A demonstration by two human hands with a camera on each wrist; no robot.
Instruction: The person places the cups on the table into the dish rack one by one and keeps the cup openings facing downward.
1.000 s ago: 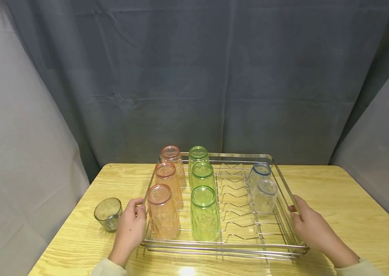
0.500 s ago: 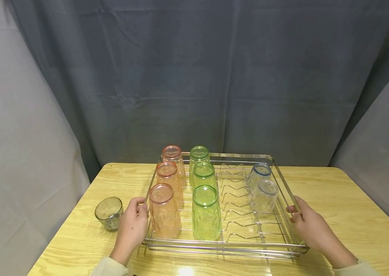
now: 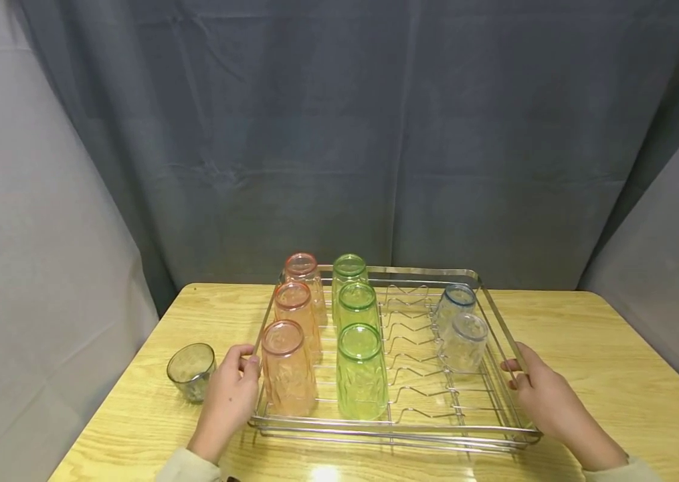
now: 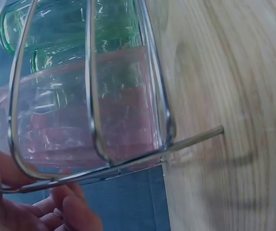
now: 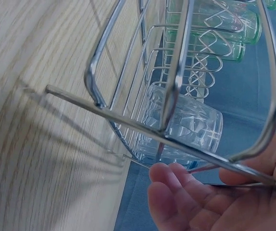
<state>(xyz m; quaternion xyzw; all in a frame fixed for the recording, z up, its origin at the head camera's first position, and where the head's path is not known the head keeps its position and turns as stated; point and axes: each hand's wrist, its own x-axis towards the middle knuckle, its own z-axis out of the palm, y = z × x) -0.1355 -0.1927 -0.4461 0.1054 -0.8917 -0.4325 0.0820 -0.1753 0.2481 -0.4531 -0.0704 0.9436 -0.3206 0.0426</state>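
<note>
A silver wire dish rack stands between both hands over the wooden table. My left hand grips its left side rail, and my right hand holds the right one. In each wrist view, fingers curl around the wire beneath the top rim. Three orange-pink glasses fill the left row, upside down. Beside them runs a row of three green glasses, also inverted. At the right sit a short blue-rimmed glass and a short clear glass, bottoms up.
A smoky grey glass tumbler stands upright on the wooden table, just left of my left hand. A dark curtain hangs behind the table's back edge, with pale cloth down the sides.
</note>
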